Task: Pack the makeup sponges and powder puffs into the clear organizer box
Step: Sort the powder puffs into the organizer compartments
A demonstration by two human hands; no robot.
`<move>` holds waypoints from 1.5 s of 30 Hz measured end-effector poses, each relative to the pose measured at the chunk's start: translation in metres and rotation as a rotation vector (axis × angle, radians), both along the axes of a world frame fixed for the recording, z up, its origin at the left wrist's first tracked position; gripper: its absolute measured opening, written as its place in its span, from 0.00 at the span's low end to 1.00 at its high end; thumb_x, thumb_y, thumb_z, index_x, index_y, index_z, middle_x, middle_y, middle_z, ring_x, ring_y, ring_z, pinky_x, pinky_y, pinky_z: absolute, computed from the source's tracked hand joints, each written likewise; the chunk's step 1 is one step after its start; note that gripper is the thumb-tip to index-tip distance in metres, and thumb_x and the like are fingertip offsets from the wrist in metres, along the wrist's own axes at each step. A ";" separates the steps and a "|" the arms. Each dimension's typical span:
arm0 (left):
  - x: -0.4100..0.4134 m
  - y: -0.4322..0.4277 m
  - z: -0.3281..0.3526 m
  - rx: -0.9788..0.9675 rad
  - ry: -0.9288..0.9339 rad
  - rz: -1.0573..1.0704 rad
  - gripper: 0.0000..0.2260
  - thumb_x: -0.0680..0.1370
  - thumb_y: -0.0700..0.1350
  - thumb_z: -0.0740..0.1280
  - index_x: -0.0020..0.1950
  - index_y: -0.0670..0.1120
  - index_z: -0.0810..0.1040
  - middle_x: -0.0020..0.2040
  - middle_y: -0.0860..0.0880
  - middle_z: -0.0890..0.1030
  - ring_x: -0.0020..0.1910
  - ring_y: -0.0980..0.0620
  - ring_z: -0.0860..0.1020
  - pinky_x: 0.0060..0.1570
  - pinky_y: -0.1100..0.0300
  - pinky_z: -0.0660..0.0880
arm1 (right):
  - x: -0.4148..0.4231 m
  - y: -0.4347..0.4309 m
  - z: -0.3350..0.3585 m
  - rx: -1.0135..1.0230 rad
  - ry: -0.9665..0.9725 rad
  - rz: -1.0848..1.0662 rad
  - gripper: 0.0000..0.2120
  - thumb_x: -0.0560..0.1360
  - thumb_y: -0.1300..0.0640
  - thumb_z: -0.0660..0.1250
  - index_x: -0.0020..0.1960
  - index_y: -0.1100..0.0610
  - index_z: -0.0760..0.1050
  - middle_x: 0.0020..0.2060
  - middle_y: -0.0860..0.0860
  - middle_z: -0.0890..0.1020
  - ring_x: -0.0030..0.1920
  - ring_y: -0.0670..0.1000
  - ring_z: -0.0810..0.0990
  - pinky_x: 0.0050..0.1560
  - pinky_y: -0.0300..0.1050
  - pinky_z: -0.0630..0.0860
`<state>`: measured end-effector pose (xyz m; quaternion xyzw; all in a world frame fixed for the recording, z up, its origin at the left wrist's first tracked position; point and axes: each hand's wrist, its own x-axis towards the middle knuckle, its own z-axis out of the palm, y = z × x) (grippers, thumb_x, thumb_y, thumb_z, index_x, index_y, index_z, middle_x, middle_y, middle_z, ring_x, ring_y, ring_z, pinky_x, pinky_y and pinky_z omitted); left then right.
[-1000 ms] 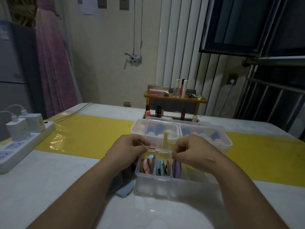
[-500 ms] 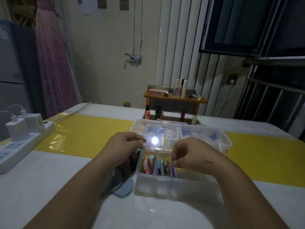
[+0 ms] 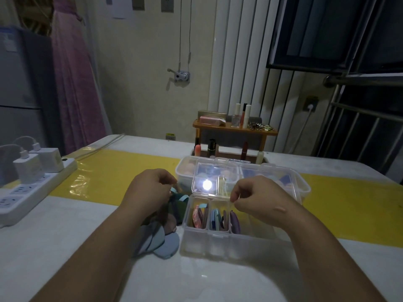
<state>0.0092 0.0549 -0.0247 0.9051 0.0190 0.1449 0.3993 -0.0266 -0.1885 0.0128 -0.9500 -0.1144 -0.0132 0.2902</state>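
Several boxed puffs (image 3: 235,220) stand edgewise; left hand (image 3: 150,190), right hand (image 3: 259,197) fingers curled, hold unclear.

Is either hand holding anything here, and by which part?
The left hand seems to pinch the dark green puff by its light-blue ribbon. The right hand is curled over the organizer box; any hold cannot be told.

Clear organizer box (image 3: 207,243), pink, blue, purple powder puffs (image 3: 214,220), yellow-banded white table (image 3: 54,225).
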 end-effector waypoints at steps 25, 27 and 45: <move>-0.007 -0.004 0.003 -0.033 -0.011 -0.134 0.08 0.71 0.37 0.72 0.39 0.48 0.76 0.38 0.48 0.79 0.36 0.49 0.75 0.33 0.60 0.69 | 0.002 0.010 -0.008 0.091 -0.115 0.021 0.09 0.75 0.59 0.66 0.43 0.46 0.79 0.38 0.45 0.80 0.40 0.46 0.79 0.44 0.45 0.80; -0.008 -0.006 0.005 -0.061 -0.041 -0.124 0.07 0.73 0.36 0.71 0.41 0.46 0.75 0.37 0.49 0.77 0.36 0.51 0.75 0.31 0.63 0.68 | 0.002 0.010 -0.008 0.096 -0.119 0.013 0.08 0.75 0.59 0.66 0.43 0.47 0.79 0.38 0.45 0.80 0.41 0.47 0.79 0.46 0.47 0.81; -0.010 -0.012 0.010 -0.507 -0.141 -0.141 0.07 0.74 0.32 0.70 0.42 0.41 0.74 0.34 0.46 0.78 0.33 0.47 0.77 0.33 0.57 0.73 | 0.004 0.012 -0.009 0.179 -0.168 -0.002 0.08 0.76 0.59 0.65 0.46 0.48 0.80 0.41 0.46 0.81 0.44 0.48 0.79 0.50 0.49 0.81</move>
